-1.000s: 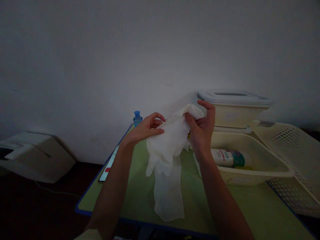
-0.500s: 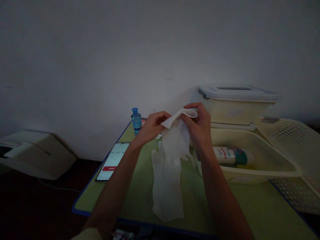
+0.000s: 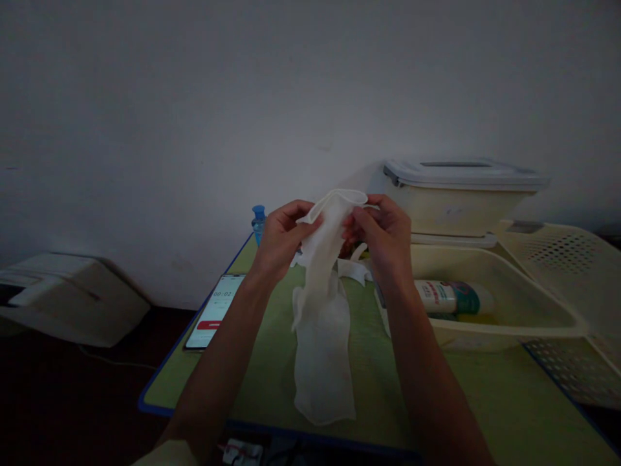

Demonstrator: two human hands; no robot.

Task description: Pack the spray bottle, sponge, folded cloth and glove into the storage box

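Note:
Between my two hands hangs a white translucent glove (image 3: 321, 252), cuff up, with its rolled rim held partly apart. My left hand (image 3: 284, 233) pinches the left side of the cuff between thumb and fingers. On the cuff's right side, my right hand (image 3: 381, 230) grips the edge with thumb and fingers. A second white glove (image 3: 324, 369) lies flat on the green table (image 3: 262, 388), its cuff toward me. The hanging glove's lower part covers the fingers of the lying one.
A phone (image 3: 213, 317) showing a timer lies left, near a blue bottle (image 3: 259, 223). At right stand an open cream bin (image 3: 524, 323) holding a white-and-green bottle (image 3: 449, 298), and a lidded box (image 3: 460, 200). White scraps (image 3: 354, 270) lie behind the gloves. A pale box (image 3: 77, 298) stands far left.
Both hands have raised the glove slightly and shifted its cuff left. The cuff's rim is spread wider, and the glove's hanging part has swung left, uncovering the white scraps behind.

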